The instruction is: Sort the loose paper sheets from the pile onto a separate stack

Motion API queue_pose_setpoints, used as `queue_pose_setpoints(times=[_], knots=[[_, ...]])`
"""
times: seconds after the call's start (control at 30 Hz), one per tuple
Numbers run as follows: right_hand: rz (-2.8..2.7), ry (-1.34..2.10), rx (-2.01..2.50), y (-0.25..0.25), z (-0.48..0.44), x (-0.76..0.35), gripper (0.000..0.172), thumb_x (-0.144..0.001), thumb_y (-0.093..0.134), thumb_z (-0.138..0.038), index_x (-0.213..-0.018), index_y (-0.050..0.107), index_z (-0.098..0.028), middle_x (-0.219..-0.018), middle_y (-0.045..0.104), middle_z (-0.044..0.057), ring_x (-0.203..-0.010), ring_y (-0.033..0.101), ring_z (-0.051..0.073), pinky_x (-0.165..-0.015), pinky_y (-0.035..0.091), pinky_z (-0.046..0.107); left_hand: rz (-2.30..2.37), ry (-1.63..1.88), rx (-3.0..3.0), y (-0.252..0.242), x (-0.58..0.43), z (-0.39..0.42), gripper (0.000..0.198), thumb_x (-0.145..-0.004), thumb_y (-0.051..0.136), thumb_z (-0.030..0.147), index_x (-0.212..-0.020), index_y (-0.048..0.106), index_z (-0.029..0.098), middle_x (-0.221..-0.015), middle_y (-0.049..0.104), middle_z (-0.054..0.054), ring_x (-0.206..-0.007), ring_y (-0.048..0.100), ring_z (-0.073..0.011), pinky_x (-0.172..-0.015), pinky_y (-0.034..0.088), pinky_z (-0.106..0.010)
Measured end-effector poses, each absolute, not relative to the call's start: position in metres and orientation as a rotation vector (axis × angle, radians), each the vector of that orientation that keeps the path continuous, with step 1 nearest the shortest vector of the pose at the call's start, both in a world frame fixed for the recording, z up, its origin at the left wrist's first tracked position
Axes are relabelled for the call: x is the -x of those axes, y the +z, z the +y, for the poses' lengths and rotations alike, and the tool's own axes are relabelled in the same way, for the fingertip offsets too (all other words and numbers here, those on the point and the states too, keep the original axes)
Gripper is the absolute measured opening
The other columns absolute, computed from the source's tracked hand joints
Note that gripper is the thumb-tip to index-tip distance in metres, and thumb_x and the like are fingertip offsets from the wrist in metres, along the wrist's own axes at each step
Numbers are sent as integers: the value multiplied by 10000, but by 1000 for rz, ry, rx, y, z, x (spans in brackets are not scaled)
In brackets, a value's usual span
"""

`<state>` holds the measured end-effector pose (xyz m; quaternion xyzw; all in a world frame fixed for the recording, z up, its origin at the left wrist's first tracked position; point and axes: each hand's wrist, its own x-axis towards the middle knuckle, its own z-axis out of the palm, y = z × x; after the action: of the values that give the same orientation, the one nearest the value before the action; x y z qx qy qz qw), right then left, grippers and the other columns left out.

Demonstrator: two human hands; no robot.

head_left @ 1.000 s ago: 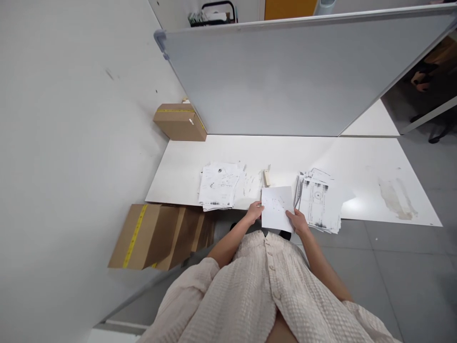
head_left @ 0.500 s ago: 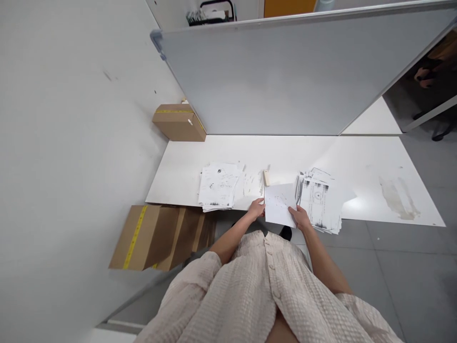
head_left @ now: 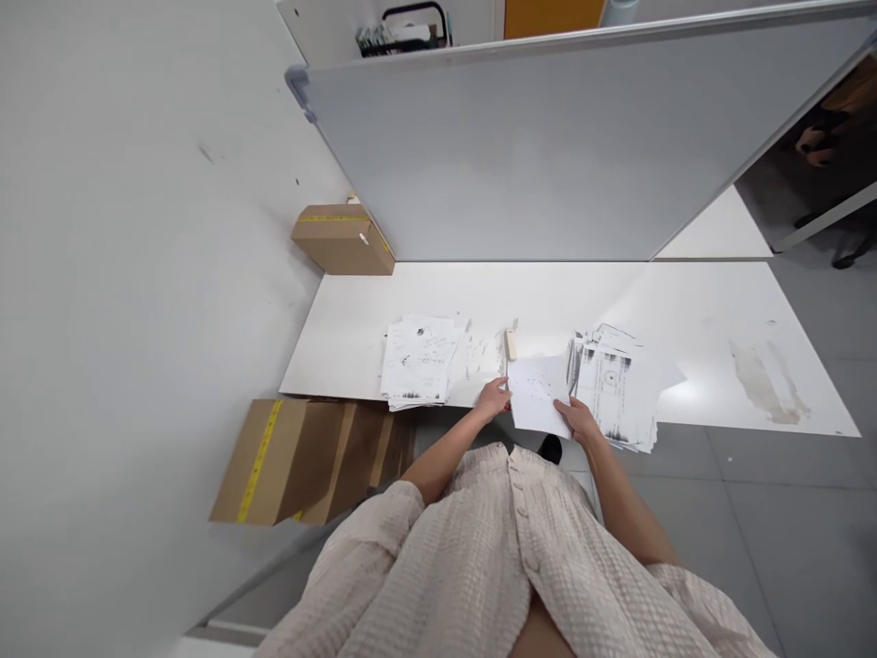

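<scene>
I have the sheet (head_left: 538, 395) pinched at its left edge by my left hand (head_left: 494, 399) and gripped at its near right corner by my right hand (head_left: 577, 420). It lies over the table's (head_left: 356, 311) near edge, between the left pile (head_left: 419, 359) and the right pile (head_left: 617, 384), with its long axis running away from me. The cardboard boxes (head_left: 294, 457) are closed.

Bright, even indoor light; soft glare on the white board (head_left: 685, 393); edges bend from the wide lens
</scene>
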<state>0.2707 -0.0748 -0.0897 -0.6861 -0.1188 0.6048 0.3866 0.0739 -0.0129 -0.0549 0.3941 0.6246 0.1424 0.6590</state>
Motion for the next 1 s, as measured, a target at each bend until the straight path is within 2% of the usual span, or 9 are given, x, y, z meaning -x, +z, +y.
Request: queue_pose_setpoints(times=[0.2, 0.37, 0.53, 0.7, 1.0], knots=[[-323, 1517, 1738, -89, -70, -272, 212, -669, 593, -172, -879, 561, -168, -712, 687, 32, -627, 639, 167, -569, 529, 258, 1426, 303, -940, -54, -78, -6, 493, -740, 496, 163, -1228, 430, 182, -873, 626, -59, -484, 536, -69, -496, 443, -200], [-353, 1521, 1787, -89, -66, -277, 202, -678, 598, -182, -877, 566, -167, -730, 688, 38, -618, 637, 167, -556, 527, 254, 1446, 229, -1129, -60, -77, 1, 519, -763, 486, 201, -1271, 385, 189, -893, 636, -73, -567, 576, -107, -561, 452, -220], [-339, 1539, 1775, -82, -62, -277, 177, -692, 587, -172, -867, 567, -169, -739, 688, 38, -604, 632, 161, -554, 525, 254, 1486, 158, -1454, -58, -75, 14, 560, -798, 454, 232, -1330, 279, 255, -979, 633, -62, -758, 597, -143, -728, 428, -247], [-314, 1549, 1790, -70, -59, -273, 162, -700, 575, -149, -861, 563, -161, -734, 687, 48, -615, 634, 169, -557, 525, 260, 1471, 22, -1672, -57, -76, 27, 555, -823, 383, 204, -1350, 225, 281, -1141, 565, -72, -973, 551, -202, -795, 395, -275], [-341, 1544, 1783, -68, -57, -273, 160, -687, 583, -162, -846, 567, -169, -738, 688, 46, -625, 636, 178, -549, 526, 271, 1536, -4, -1651, -61, -76, 35, 568, -740, 504, 232, -1283, 364, 318, -1027, 617, -90, -945, 567, -255, -785, 394, -330]])
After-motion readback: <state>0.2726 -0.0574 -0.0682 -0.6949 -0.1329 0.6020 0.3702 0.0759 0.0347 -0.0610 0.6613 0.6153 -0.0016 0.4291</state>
